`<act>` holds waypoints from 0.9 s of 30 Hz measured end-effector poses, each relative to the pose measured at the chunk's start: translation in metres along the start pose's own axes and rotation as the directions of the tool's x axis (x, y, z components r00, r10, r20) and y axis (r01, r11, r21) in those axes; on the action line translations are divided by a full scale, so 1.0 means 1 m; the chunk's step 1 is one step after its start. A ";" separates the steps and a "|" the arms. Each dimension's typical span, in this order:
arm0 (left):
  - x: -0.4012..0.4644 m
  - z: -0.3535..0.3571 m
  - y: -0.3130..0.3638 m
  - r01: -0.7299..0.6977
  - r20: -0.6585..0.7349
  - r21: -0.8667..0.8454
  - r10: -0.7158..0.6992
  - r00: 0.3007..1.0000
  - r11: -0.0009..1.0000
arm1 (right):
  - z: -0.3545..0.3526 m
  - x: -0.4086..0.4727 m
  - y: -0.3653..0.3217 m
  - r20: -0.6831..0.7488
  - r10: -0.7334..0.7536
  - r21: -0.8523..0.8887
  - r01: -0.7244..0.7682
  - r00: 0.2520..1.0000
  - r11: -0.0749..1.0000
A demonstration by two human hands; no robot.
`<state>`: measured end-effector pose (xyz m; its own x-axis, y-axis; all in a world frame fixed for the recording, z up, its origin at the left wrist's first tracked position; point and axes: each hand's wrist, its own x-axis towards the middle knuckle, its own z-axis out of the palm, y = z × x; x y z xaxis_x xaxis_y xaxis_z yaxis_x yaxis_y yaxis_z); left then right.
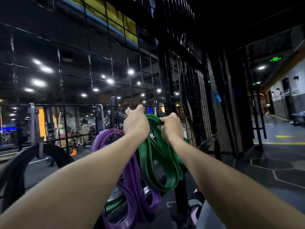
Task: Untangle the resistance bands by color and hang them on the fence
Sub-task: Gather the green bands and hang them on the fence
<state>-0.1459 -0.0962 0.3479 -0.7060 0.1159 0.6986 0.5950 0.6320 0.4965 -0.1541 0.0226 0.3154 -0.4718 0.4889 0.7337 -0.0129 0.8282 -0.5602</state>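
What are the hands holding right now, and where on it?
Both hands, left and right, grip the green bands at the top of their loops.

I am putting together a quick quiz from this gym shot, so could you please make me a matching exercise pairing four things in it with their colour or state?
Column one:
1. green bands
2. purple bands
3. fence
4. exit sign

Column two:
A. black wire grid
B. lit green, upper right
C. gripped by both hands, left hand and right hand
D. hanging at the fence, left of the green bundle

Pairs: 1-C, 2-D, 3-A, 4-B
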 end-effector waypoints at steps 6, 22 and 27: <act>0.004 0.009 -0.007 0.014 -0.054 -0.054 -0.017 0.998 0.998 | -0.012 -0.024 -0.002 -0.084 -0.216 0.048 0.221 0.973 0.974; 0.003 0.009 -0.012 0.044 -0.025 -0.154 -0.049 0.999 0.987 | 0.003 -0.018 -0.019 0.019 -0.168 0.082 0.166 0.986 0.983; 0.002 0.008 -0.015 0.016 -0.019 -0.161 -0.019 1.000 0.987 | 0.009 -0.019 -0.027 -0.058 -0.181 0.040 0.183 0.982 0.982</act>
<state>-0.1592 -0.0992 0.3381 -0.7101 0.0894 0.6984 0.6377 0.5023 0.5840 -0.1527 -0.0117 0.3130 -0.4097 0.3463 0.8439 -0.1346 0.8921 -0.4314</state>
